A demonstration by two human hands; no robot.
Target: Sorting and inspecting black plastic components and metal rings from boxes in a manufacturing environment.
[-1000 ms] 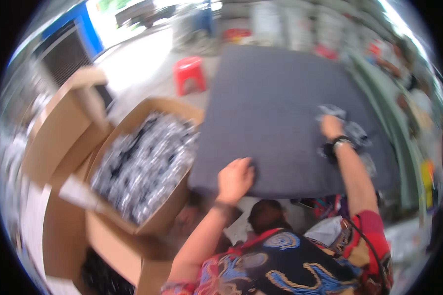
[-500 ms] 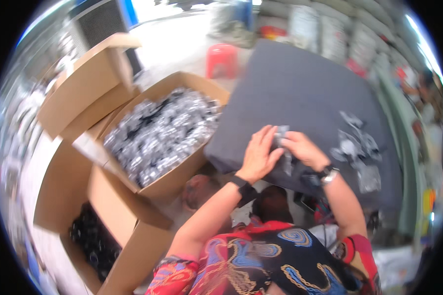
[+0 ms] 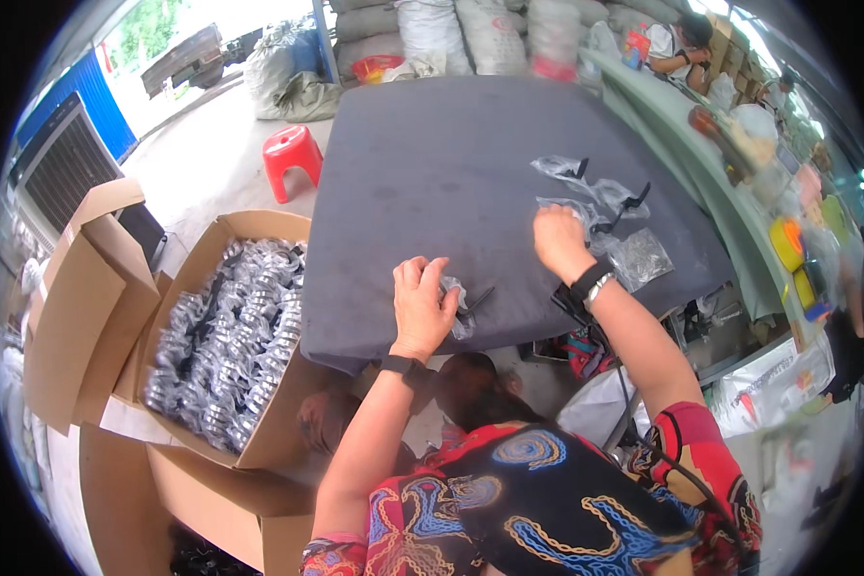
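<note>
My left hand [image 3: 422, 307] rests on the near edge of the grey-covered table [image 3: 432, 173], its fingers apart and slightly bent. Right beside its thumb lies a small clear plastic bag [image 3: 458, 312] with a thin black part sticking out. Farther right, my right hand [image 3: 560, 240] has its fingers closed at a crinkled clear bag [image 3: 576, 211], one of a loose group with black parts. The fingertips are partly hidden by the back of the hand. Close to that hand lies a flat clear packet [image 3: 641, 259].
At left, a cardboard box [image 3: 288, 384] holds rows of plastic-wrapped shiny round pieces. Another open carton [image 3: 206, 470] below it contains black parts. A red stool [image 3: 293, 158] stands beyond the table. White sacks [image 3: 432, 34] line the back; another person [image 3: 677, 48] sits at far right.
My hands, together on a bagged piece before, have come apart. The right one has moved to the loose bags; the piece lies by my left hand. The view has swung right.
</note>
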